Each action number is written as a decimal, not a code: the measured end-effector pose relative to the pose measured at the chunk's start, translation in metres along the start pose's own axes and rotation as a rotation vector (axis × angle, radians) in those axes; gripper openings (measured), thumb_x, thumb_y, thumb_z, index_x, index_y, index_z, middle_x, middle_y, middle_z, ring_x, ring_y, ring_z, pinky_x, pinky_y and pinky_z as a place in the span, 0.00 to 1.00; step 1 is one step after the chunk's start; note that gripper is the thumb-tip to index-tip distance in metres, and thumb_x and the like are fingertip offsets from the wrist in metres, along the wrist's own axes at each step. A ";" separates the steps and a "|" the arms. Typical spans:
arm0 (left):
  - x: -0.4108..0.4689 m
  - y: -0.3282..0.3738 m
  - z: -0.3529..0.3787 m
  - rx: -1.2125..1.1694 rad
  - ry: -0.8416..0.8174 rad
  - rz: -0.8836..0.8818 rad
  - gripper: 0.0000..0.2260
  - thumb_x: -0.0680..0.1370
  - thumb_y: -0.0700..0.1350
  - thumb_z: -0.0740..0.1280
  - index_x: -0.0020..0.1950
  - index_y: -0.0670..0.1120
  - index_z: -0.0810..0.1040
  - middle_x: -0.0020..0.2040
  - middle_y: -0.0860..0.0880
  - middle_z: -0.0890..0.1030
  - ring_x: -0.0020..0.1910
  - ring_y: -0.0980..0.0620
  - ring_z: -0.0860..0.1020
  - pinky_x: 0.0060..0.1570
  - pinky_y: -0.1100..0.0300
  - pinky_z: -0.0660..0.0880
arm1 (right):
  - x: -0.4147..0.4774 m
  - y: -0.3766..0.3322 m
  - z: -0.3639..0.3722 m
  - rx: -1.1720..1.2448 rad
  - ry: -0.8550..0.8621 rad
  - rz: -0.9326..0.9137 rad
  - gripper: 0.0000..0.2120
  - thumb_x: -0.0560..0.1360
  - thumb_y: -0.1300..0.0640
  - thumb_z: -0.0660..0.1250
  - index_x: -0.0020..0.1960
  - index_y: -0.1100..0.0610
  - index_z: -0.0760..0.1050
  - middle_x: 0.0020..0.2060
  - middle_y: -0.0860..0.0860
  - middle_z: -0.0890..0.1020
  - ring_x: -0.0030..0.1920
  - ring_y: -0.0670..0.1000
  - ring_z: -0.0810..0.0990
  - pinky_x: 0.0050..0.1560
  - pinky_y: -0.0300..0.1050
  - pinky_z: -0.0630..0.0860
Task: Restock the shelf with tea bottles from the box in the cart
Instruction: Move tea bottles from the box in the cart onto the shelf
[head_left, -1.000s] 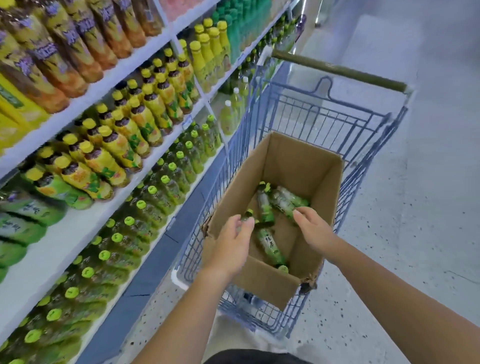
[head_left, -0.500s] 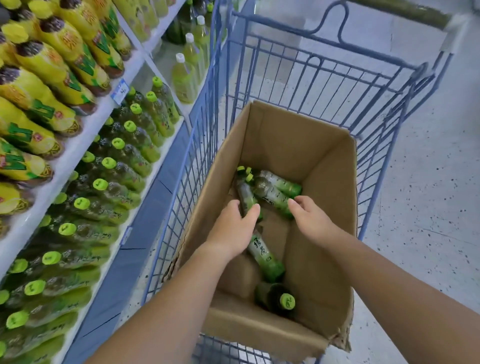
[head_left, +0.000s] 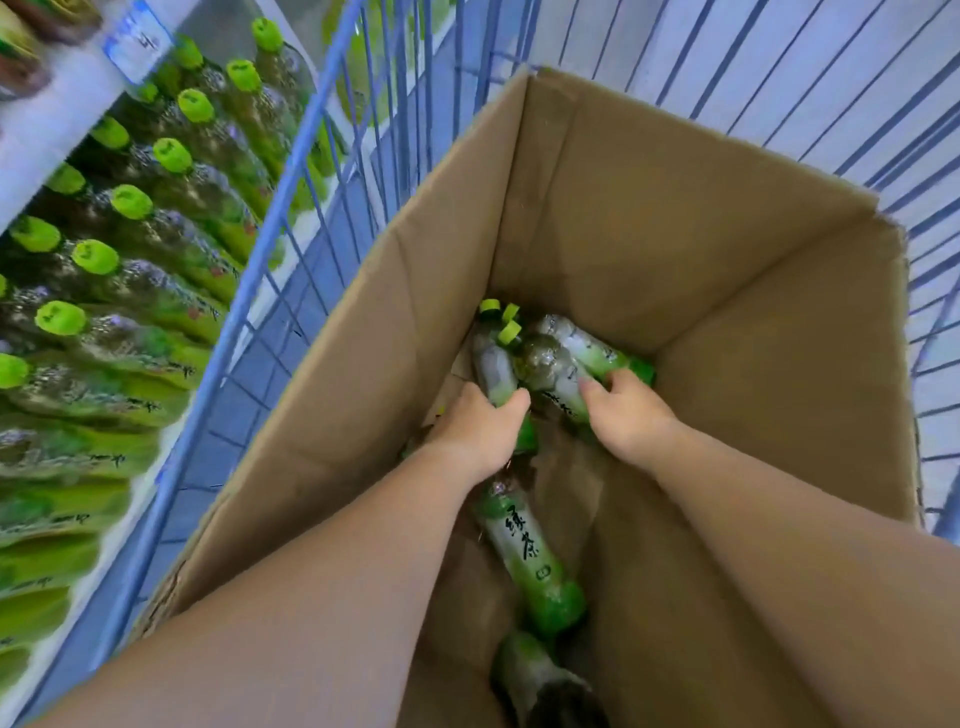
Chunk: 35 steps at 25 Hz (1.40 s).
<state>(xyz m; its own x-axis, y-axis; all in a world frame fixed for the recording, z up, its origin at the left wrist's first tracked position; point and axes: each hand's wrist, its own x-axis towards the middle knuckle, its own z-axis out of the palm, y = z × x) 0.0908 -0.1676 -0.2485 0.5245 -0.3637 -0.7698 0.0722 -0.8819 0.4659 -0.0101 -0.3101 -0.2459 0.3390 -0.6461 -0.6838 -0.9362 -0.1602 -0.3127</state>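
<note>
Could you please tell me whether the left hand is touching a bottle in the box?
Touching. The head view shows the left hand curled round the leftmost bottle, thumb across its body, with no gap.

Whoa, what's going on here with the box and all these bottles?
A person is reaching both hands into a cardboard box that sits in a blue wire cart. The left hand grips one tea bottle and the right hand grips a second bottle beside it, neither lifted out yet. A loose bottle lies nearer the person. Rows of green-capped bottles stand left of the cart.
</note>
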 end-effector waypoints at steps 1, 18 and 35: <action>0.010 0.001 0.005 -0.008 0.015 0.010 0.30 0.75 0.64 0.61 0.70 0.46 0.72 0.65 0.43 0.77 0.61 0.40 0.77 0.62 0.49 0.72 | 0.007 0.000 0.001 -0.041 -0.005 0.002 0.27 0.83 0.45 0.56 0.74 0.61 0.65 0.71 0.62 0.72 0.70 0.63 0.71 0.64 0.49 0.68; 0.097 -0.008 0.045 -0.008 0.152 -0.017 0.37 0.67 0.57 0.81 0.66 0.43 0.68 0.63 0.44 0.77 0.61 0.42 0.77 0.53 0.55 0.72 | 0.057 0.014 0.031 -0.423 0.086 -0.119 0.39 0.68 0.40 0.77 0.70 0.57 0.68 0.68 0.56 0.72 0.70 0.58 0.71 0.64 0.50 0.72; 0.042 0.007 0.020 -0.385 0.061 -0.159 0.20 0.56 0.48 0.73 0.47 0.48 0.79 0.44 0.47 0.84 0.42 0.47 0.84 0.44 0.55 0.82 | 0.066 0.011 0.026 -0.078 -0.172 0.088 0.23 0.58 0.43 0.76 0.44 0.56 0.74 0.39 0.51 0.78 0.38 0.52 0.78 0.34 0.39 0.71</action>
<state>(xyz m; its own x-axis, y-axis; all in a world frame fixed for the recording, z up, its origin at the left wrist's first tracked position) 0.0964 -0.1948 -0.2862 0.5299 -0.2036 -0.8233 0.4619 -0.7448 0.4815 0.0041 -0.3352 -0.3112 0.2605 -0.5240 -0.8109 -0.9649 -0.1710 -0.1995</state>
